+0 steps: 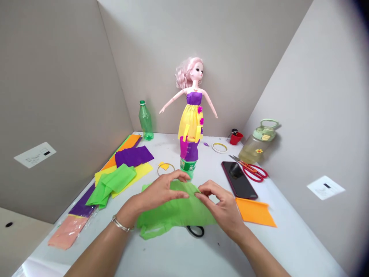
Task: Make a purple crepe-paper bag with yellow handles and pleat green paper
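Note:
A light green sheet of crepe paper (175, 211) spreads across the table's near middle, its left end folded. My right hand (220, 207) pinches the sheet's upper right edge between thumb and fingers. Over its upper left part is my left hand (161, 190), thumb and fingers apart; whether it touches the paper is hard to tell. Just beyond stands a doll (194, 100) with pink hair, a purple top and a yellow skirt, mounted on a green bottle (188, 166) wrapped in purple and magenta. A black ring-shaped handle (196, 231) shows partly from under the sheet.
Folded crepe paper (134, 156) in several colours lies left, near an upright green bottle (145, 122). At right are a phone (239, 179), red-handled scissors (255, 172), an orange sheet (256, 212) and a drink bottle (255, 144). Tape (219, 147) and a red pot (236, 137) sit behind.

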{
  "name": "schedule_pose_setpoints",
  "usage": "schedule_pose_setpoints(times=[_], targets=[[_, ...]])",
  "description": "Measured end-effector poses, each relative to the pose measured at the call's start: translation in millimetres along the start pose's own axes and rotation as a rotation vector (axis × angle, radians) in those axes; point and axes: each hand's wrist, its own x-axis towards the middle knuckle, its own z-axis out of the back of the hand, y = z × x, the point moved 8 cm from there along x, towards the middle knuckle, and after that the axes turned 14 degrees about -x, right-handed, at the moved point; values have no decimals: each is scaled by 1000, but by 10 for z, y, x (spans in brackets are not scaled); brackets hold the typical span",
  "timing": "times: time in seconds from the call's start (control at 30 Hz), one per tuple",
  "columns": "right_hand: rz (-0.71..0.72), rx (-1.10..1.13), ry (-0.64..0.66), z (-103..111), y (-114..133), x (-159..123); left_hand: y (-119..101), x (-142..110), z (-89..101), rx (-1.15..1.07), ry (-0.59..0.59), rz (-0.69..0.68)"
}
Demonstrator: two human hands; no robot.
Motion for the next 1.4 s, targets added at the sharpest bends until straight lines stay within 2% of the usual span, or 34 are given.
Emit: schedule_pose_setpoints(times=[0.13,0.23,0.37,0.47,0.67,0.77,0.93,1.13,1.4], targets=[[-276,263,39,-7,-303,23,123,121,41,-18,-38,35],[-368,408,72,-71,-385,37,188,118,61,-34,-50,61],[-384,448,84,-131,-362,51,220,97,30,-28,-39,80],[-392,401,36,-94,-421,56,251,87,75,-6,-33,86],[-402,335,-141,121,-700,106,341,1,478,115,-72,129],[-397,309,-180,196,-754,151,268,-42,660,145,-144,104],[-401,268,-241,315,-774,226,55,-50,802,216,-267,-9],[-411,290,-240,377,-779,349,-80,49,871,331,-278,-131],[-366,325,-193,351,-786,594,-22,257,945,480,-270,-149]])
